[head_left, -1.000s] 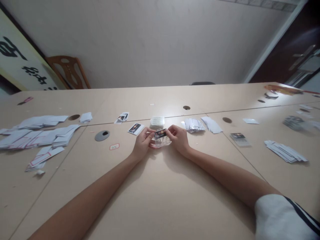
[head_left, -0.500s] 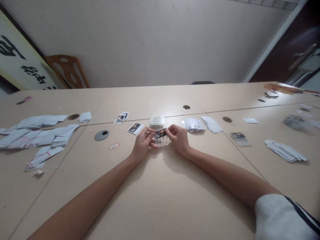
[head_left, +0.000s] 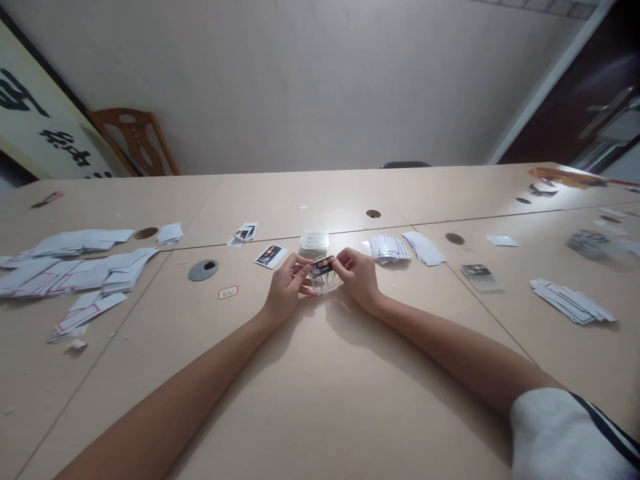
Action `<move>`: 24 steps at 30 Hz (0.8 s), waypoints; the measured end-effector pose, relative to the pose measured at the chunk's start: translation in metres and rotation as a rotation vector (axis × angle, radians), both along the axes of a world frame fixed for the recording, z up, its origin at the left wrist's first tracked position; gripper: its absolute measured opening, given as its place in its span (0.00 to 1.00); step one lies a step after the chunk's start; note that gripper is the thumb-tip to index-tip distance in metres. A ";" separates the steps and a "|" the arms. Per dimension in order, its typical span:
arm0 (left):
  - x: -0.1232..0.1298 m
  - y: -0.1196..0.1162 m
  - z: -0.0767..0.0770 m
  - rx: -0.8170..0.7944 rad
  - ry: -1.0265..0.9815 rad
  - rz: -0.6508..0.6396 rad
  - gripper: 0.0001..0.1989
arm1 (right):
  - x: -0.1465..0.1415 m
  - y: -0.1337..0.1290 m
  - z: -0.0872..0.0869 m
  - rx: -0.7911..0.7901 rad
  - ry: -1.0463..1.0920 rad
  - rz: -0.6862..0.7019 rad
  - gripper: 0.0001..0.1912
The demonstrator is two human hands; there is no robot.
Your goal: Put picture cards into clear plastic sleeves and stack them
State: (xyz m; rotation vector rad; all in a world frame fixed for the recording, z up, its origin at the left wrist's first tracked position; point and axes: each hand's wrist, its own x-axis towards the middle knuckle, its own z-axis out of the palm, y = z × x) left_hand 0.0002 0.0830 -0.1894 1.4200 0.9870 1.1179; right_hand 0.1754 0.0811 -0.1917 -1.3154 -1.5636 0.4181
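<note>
A small clear plastic box (head_left: pixel 327 285) with a dark printed card (head_left: pixel 321 266) along its upper part is held between my hands above the table. My left hand (head_left: pixel 287 283) is closed on the box's left side, thumb on top and fingers beneath. With thumb and forefinger pinched, my right hand (head_left: pixel 356 273) holds the card's upper right corner. Whether the card is stuck to the box or loose, I cannot tell. Just behind them lies a stack of clear plastic boxes (head_left: pixel 315 242). Left of my left hand is a stack of dark printed cards (head_left: pixel 271 256).
White paper strips (head_left: pixel 75 273) lie in piles at the left. Right of my hands are white card stacks (head_left: pixel 389 249), another labelled clear box (head_left: pixel 481 277) and fanned strips (head_left: pixel 573 301). A grey cable cover (head_left: pixel 203 269) and a red-edged tag (head_left: pixel 229 292) are left of centre.
Both hands keep almost the same place and grip. The card's upper edge has shifted very slightly between the fingers; the things on the table stay put.
</note>
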 end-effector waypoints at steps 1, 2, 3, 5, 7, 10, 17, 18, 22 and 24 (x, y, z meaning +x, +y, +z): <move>0.000 0.000 0.000 0.000 0.002 0.001 0.20 | 0.000 0.000 -0.001 -0.002 -0.003 0.002 0.12; 0.000 0.000 0.000 0.000 0.003 0.002 0.20 | 0.001 0.001 -0.001 -0.005 -0.013 0.004 0.12; 0.001 0.000 0.000 0.002 0.004 0.002 0.19 | 0.001 0.001 -0.001 -0.007 -0.032 0.003 0.12; 0.000 0.000 0.000 0.008 0.009 0.002 0.19 | 0.001 0.001 -0.001 -0.006 -0.106 -0.010 0.12; 0.000 0.000 -0.001 0.018 0.017 0.004 0.18 | 0.002 0.000 0.000 0.004 -0.214 -0.043 0.11; -0.001 0.001 -0.001 0.034 0.025 0.007 0.18 | 0.002 -0.002 0.003 0.013 -0.356 -0.081 0.10; -0.001 0.002 -0.004 0.042 0.044 0.014 0.17 | 0.004 -0.001 0.006 0.010 -0.496 -0.107 0.14; -0.001 0.002 -0.004 0.045 0.037 0.016 0.17 | 0.005 -0.001 0.006 0.002 -0.488 -0.112 0.14; -0.001 0.004 -0.004 0.036 -0.011 0.011 0.17 | 0.007 0.003 0.004 -0.054 -0.365 -0.074 0.16; -0.001 0.004 -0.003 0.011 -0.034 0.002 0.18 | 0.007 0.006 0.003 -0.082 -0.258 -0.024 0.16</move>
